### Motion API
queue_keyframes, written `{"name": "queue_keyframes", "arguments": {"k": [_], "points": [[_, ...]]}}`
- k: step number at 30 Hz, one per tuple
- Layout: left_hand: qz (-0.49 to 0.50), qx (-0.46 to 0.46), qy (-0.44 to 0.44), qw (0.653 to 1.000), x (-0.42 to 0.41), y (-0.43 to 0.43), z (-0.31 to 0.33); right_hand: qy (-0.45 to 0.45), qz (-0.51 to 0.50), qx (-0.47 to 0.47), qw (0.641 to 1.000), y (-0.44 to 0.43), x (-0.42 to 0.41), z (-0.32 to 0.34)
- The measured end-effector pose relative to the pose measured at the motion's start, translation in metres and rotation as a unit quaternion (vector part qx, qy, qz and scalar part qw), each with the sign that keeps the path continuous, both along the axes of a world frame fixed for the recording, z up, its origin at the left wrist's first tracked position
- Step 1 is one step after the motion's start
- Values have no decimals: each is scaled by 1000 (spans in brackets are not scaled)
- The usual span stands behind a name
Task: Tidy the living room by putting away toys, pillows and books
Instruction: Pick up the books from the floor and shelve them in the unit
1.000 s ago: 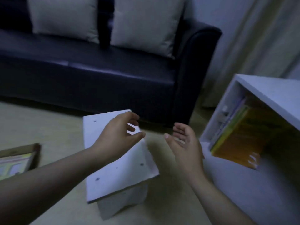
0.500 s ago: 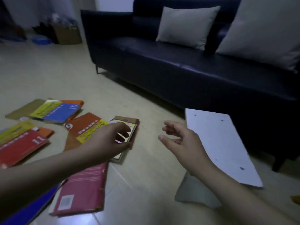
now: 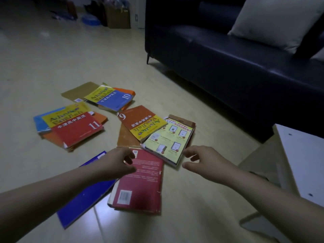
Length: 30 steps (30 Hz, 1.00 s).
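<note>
Both hands [image 3: 201, 160] open over books [image 3: 140, 178]

Dark sofa [image 3: 228, 55] far right, thin leg [image 3: 148, 59] on pale tiled floor [image 3: 52, 58]. White panel [image 3: 305, 163] with dark dots, near right. Cardboard box [image 3: 118, 17] far back by wall, blurred blue round thing [image 3: 90, 21] just left of it.

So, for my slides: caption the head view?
Empty left hand and right hand reach toward scattered books on the floor beside a sofa.
</note>
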<state>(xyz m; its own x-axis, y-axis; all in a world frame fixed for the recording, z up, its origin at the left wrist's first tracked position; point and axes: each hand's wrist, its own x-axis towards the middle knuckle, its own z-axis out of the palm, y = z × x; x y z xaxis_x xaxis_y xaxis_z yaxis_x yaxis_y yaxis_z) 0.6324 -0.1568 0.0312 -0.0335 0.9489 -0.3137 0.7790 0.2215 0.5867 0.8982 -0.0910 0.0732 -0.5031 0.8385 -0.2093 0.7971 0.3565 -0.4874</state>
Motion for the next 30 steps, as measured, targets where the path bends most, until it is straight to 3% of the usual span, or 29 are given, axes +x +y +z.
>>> {"name": "queue_keyframes", "arguments": {"k": [11,18,25,30], "points": [[62,3,-43,997,-106,8,-53,-186,92,-32,978,50,-126,-8],[111,-3,-61,992,-135,34,-89,-209,103,-53,971,84,-146,-35],[171,40,19,984,-163,61,-110,-161,127,-25,978,126,-187,-81],[218,57,92,970,-186,79,-126,-193,141,-26,971,160,-224,-128]]}}
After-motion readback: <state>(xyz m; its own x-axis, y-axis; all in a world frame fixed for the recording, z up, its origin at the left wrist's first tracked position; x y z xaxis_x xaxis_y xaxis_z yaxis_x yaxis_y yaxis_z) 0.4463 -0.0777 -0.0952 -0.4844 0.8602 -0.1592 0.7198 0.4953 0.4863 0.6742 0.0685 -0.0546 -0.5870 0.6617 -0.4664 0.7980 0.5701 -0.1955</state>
